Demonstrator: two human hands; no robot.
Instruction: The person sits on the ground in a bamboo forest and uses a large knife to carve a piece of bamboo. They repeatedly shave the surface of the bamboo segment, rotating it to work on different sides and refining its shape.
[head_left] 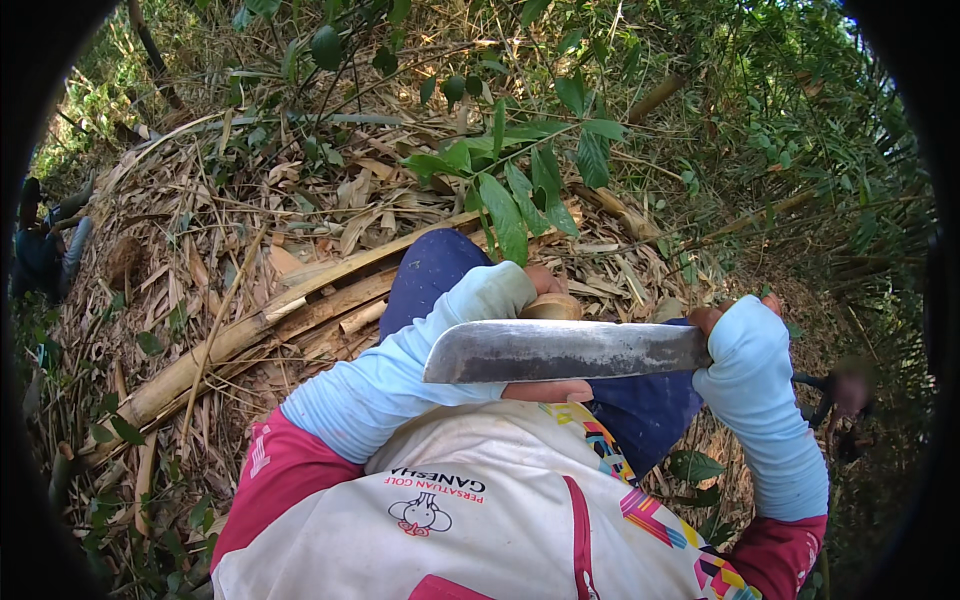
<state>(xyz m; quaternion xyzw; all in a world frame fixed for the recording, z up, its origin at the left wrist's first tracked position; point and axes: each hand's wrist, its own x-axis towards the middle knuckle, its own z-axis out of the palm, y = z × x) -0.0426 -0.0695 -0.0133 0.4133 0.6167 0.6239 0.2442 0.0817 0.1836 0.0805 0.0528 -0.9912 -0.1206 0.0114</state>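
My right hand (712,317), at the end of a pale blue sleeve, is closed round the handle of a machete, which the fingers and cuff hide. The machete's broad, worn steel blade (565,351) lies level across the front of my body, its blunt tip pointing left. Behind the blade, my left hand (545,281) grips a tan, round-ended piece of bamboo (552,306). Fingers show above the blade and part of the hand below it; the blade covers the middle. Whether the blade touches the bamboo I cannot tell.
Long split bamboo poles (265,318) lie slantwise on dry leaf litter (350,205) to the left. A leafy green branch (515,195) hangs just beyond my hands. One person (45,250) is at the far left edge, another (850,395) at the right. Dense bushes (800,150) stand right.
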